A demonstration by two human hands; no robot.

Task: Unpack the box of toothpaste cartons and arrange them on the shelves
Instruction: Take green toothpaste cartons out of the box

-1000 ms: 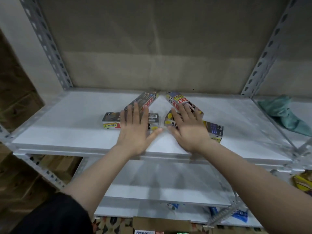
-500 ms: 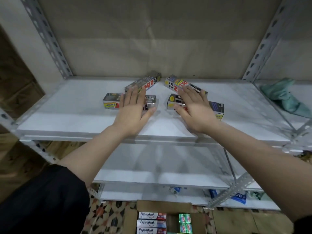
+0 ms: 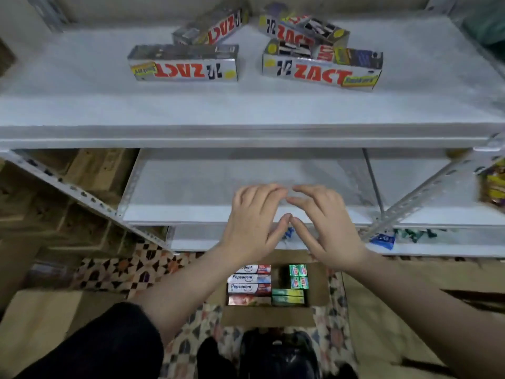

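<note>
Lying on the top shelf (image 3: 82, 105) were four silver Zact cartons (image 3: 185, 62): two on the left, one flat at the front with another angled behind it, and two on the right, the rear one resting partly across the front one (image 3: 322, 68). Below, on the patterned floor (image 3: 114, 272), the open cardboard box (image 3: 267, 315) held Pepsodent cartons (image 3: 248, 283) stacked on its left side and green cartons (image 3: 296, 280) on its right. Between shelf and box, the left hand (image 3: 252, 228) and right hand (image 3: 325, 231) hung in the air above the box, palms down, fingers loosely bent and holding nothing, thumb tips and fingertips nearly meeting. A dark sleeve (image 3: 109, 346) covered the left upper arm.
</note>
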